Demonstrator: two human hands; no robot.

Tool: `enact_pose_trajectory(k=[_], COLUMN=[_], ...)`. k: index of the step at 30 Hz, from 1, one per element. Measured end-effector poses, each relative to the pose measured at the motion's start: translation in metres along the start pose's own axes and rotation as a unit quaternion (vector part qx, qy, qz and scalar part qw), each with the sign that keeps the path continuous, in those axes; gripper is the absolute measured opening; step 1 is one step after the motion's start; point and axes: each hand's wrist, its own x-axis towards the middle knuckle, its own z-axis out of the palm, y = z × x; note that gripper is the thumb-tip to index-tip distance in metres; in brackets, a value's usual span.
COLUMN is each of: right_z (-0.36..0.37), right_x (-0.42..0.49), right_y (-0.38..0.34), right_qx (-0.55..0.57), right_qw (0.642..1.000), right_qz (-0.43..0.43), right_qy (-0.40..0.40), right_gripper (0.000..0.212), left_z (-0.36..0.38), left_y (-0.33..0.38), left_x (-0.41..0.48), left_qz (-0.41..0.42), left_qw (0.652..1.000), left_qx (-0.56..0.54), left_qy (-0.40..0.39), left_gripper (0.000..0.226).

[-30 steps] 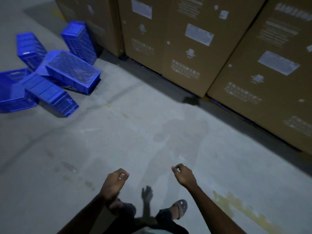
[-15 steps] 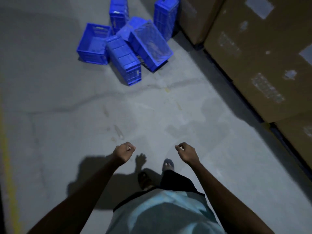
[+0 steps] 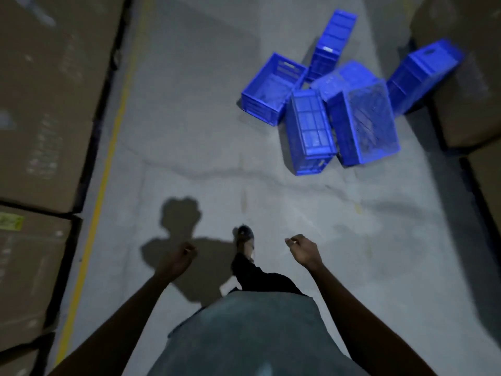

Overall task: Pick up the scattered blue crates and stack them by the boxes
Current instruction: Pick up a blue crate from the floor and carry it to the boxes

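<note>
Both empty: left hand [image 3: 179,260] and right hand [image 3: 305,251] hung with fingers loosely curled. Blue plastic crates [image 3: 325,109] lay tumbled ahead-right, beside tall brown cardboard boxes [image 3: 474,90] — open grey concrete floor [image 3: 203,131] lay between, a painted yellow line [image 3: 113,137] edging its left.

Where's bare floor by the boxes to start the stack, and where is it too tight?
Bare floor lies in front of the crate pile, along the right-hand boxes, and wider between the yellow line and the upright open crate. Crowded: the tipped crates overlap, and the far-right crate sits close against the boxes.
</note>
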Motion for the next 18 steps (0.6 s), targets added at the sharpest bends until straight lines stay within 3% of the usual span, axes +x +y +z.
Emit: enact_pose_trajectory(k=[1, 7, 12, 15, 18], right_z=[-0.007, -0.051, -0.077, -0.084, -0.094], right_x=[0.019, 0.116, 0.206, 0.265, 0.319], right_y=[-0.028, -0.183, -0.296, -0.356, -0.421], right_qx=[-0.01, -0.08, -0.103, -0.115, -0.12], right_qw=[1.0, 0.995, 0.992, 0.991, 0.991], right_qz=[-0.006, -0.05, -0.069, -0.064, -0.056], right_qy=[-0.007, -0.032, -0.031, -0.033, -0.019], right_gripper=[0.042, 0.04, 0.039, 0.039, 0.04], left_z=[-0.023, -0.148, -0.219, -0.257, -0.304], left_y=[0.01, 0.056, 0.067, 0.071, 0.075], left_x=[0.011, 0.102, 0.202, 0.273, 0.353], left_qz=[0.0, -0.048, -0.09, -0.079, -0.071], left_qw=[1.0, 0.994, 0.984, 0.989, 0.989], left_qx=[0.006, -0.043, -0.096, -0.094, -0.115], left_qy=[0.013, 0.086, 0.122, 0.084, 0.057], left_gripper=[0.003, 0.021, 0.016, 0.011, 0.034])
